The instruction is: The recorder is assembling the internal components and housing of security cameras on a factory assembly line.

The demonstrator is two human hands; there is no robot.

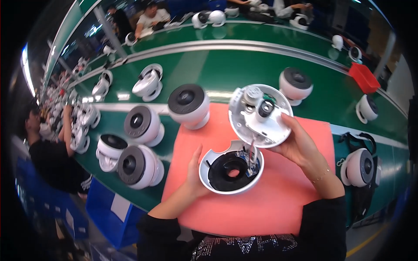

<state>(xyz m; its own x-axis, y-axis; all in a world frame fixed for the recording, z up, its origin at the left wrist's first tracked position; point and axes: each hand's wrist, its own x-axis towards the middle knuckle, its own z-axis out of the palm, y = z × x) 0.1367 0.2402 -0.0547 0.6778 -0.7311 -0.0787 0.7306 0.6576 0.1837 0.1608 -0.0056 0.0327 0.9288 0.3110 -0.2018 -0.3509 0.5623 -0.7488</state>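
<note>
Two hands (191, 176) (296, 145) around opened dome camera (244, 143).

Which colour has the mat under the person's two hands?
The mat is salmon pink, seen best in the head view.

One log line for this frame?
left hand: steadies front shell | right hand: holds back half tilted above | surface: pink mat
</note>
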